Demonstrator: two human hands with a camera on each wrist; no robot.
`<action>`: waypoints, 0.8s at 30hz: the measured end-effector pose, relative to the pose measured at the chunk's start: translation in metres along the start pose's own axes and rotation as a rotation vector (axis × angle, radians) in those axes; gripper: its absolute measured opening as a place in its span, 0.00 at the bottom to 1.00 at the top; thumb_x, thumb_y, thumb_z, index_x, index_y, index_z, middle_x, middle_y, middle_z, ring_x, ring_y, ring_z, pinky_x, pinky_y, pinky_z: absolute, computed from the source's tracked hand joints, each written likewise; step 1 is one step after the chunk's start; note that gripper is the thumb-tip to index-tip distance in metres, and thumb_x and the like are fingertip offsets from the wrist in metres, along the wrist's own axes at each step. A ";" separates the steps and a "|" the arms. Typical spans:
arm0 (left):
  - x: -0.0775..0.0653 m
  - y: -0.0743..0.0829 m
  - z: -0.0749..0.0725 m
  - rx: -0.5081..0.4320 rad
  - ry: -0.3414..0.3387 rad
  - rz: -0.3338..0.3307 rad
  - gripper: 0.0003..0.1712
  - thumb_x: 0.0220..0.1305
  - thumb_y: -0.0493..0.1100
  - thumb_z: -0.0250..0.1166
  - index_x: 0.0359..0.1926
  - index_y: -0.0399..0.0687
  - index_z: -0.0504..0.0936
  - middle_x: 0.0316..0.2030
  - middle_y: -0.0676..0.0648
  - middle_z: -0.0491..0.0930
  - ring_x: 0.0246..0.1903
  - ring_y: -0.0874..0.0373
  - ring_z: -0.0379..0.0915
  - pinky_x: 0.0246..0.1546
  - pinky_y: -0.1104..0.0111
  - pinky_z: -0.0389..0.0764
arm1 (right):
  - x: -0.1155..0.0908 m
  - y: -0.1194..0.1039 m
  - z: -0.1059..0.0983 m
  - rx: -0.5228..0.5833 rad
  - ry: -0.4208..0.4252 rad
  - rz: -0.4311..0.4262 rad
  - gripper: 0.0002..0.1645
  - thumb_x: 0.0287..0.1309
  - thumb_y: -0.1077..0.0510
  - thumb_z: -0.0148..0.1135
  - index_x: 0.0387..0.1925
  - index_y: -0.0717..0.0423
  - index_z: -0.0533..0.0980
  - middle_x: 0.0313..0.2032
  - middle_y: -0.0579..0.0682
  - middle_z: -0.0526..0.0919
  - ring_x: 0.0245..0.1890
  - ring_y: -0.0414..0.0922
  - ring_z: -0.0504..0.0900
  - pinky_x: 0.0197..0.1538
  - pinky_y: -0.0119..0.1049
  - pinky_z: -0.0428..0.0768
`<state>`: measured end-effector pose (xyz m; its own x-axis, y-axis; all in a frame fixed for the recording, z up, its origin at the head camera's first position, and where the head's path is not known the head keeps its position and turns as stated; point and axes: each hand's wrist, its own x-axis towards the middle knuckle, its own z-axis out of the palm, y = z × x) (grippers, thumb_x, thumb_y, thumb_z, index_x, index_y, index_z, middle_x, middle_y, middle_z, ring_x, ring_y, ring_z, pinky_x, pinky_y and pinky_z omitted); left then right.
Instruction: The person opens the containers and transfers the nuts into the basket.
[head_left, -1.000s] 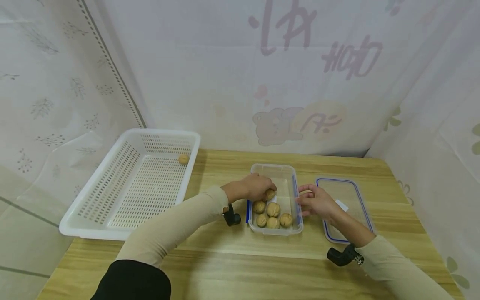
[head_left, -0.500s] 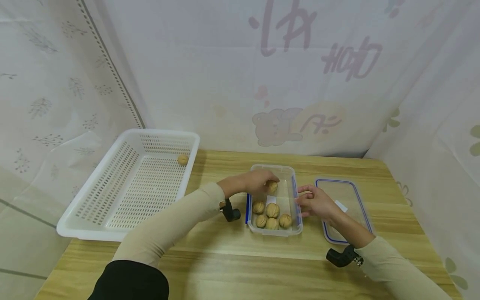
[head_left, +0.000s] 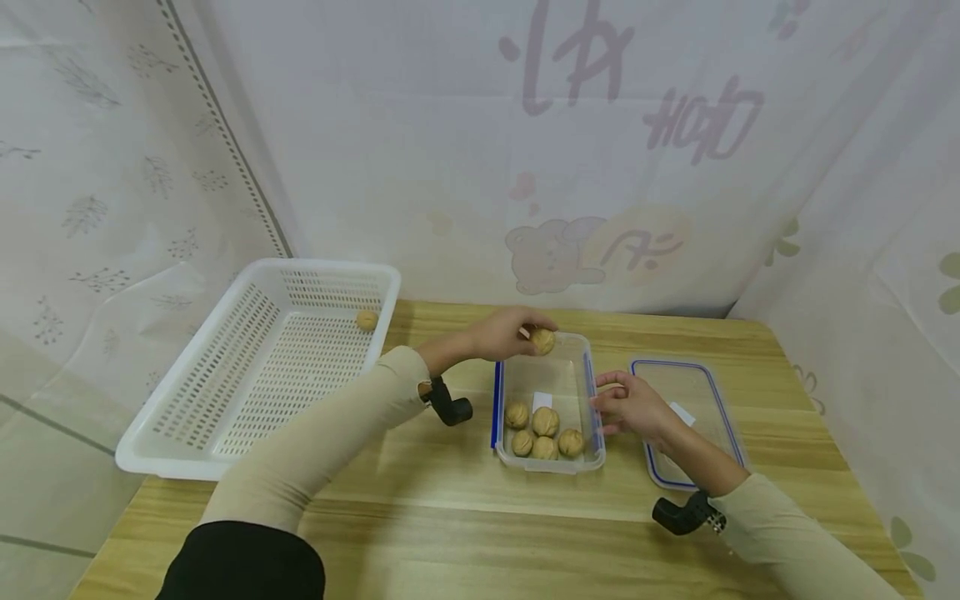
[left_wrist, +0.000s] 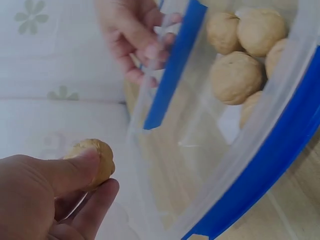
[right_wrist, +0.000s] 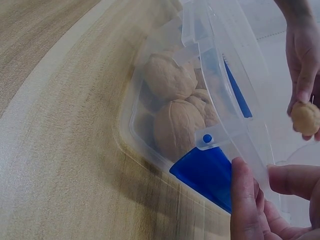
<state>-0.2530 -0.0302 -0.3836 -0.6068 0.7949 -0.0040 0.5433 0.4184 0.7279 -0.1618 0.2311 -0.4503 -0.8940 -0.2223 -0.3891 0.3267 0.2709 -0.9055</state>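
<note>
My left hand (head_left: 504, 335) pinches a walnut (head_left: 543, 341) between thumb and fingers, above the far end of a clear plastic food container (head_left: 587, 379). In the left wrist view this walnut (left_wrist: 102, 159) is held apart from the container wall. Several walnuts (head_left: 545, 422) lie together at the container's near end, beside a white slip of paper (head_left: 542, 401). Against the container's right side, my right hand (head_left: 633, 404) holds the wall between thumb and fingers, next to a blue side latch (right_wrist: 207, 172).
On the left stands a white perforated basket (head_left: 135, 446) with one walnut (head_left: 367, 320) in its far right corner. A clear lid with a blue seal (head_left: 693, 379) lies right of the container, partly under the right forearm. Printed curtains (head_left: 450, 167) enclose the wooden table (head_left: 480, 542).
The left hand has lifted the walnut from inside the container, up and away toward its far end. The right hand stays at the container's side.
</note>
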 end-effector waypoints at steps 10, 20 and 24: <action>-0.017 0.002 -0.028 -0.110 0.100 -0.029 0.26 0.68 0.30 0.65 0.66 0.33 0.75 0.66 0.36 0.73 0.63 0.45 0.73 0.62 0.65 0.76 | -0.001 -0.001 0.000 -0.008 0.001 0.004 0.28 0.70 0.66 0.61 0.65 0.68 0.62 0.41 0.54 0.79 0.36 0.44 0.80 0.35 0.37 0.87; -0.042 0.005 -0.063 -0.170 0.178 -0.107 0.28 0.69 0.30 0.65 0.68 0.36 0.74 0.66 0.38 0.74 0.63 0.46 0.73 0.63 0.62 0.76 | -0.002 -0.001 0.001 -0.003 -0.002 0.002 0.28 0.70 0.66 0.61 0.65 0.69 0.61 0.41 0.55 0.79 0.37 0.44 0.80 0.36 0.37 0.87; -0.056 0.003 -0.077 -0.145 0.203 -0.128 0.28 0.70 0.32 0.65 0.69 0.38 0.73 0.66 0.39 0.74 0.63 0.46 0.72 0.63 0.58 0.76 | -0.002 -0.001 0.001 -0.001 -0.003 0.000 0.28 0.70 0.66 0.61 0.65 0.69 0.61 0.42 0.55 0.79 0.37 0.44 0.80 0.36 0.37 0.87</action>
<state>-0.2624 -0.1071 -0.3279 -0.7767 0.6294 0.0242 0.3748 0.4310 0.8208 -0.1605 0.2307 -0.4489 -0.8931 -0.2254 -0.3893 0.3262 0.2716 -0.9055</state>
